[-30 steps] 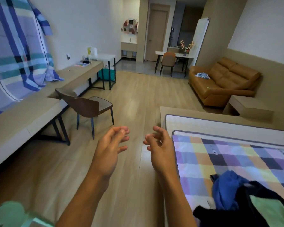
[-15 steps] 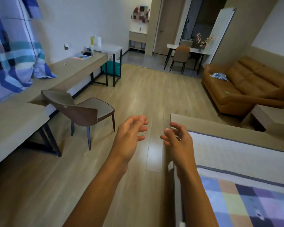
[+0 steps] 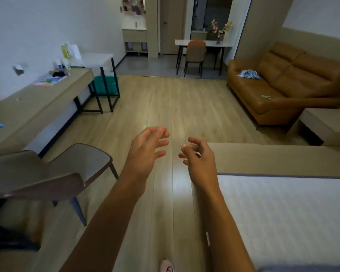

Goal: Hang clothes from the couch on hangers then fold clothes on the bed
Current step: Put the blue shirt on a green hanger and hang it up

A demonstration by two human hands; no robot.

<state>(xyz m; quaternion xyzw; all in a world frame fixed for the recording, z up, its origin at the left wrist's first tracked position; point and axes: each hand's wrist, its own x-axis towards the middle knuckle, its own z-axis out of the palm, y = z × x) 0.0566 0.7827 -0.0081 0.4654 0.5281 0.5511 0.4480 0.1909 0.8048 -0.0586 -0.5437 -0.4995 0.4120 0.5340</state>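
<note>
1. Right now, both hands are reaching forward over the wooden floor (image 3: 165,107), side by side with a gap between them, and both are holding nothing.
2. The left hand (image 3: 145,148) is showing its back to the camera, with its fingers spread wide and only slightly bent.
3. The right hand (image 3: 198,160) is hovering just beside the foot-end corner of the bed (image 3: 283,213), with its fingers loosely curled and relaxed.
4. A crumpled blue-and-white garment (image 3: 248,74) is lying on the far seat cushion of the brown leather couch (image 3: 302,75), across the room on the right and well apart from both hands.
5. A thin green item (image 3: 267,96) is resting on the near seat cushion of the couch. It is too small to tell what it is.
6. The bed is filling the lower right, showing a white mattress inside a beige frame.
7. A low beige bench (image 3: 326,122) is standing between the couch and the bed.
8. A brown chair (image 3: 47,173) is standing left of the left forearm, just beside the long beige tabletop (image 3: 47,101) that is running along the left wall.
9. Bottles (image 3: 64,52) and coloured papers (image 3: 47,80) are sitting at the far end of that tabletop.
10. A dining table (image 3: 204,43) with an orange-brown chair (image 3: 194,52) is standing at the far end of the room.
11. A pink slipper (image 3: 167,266) is peeking in at the bottom edge, between the forearms.
</note>
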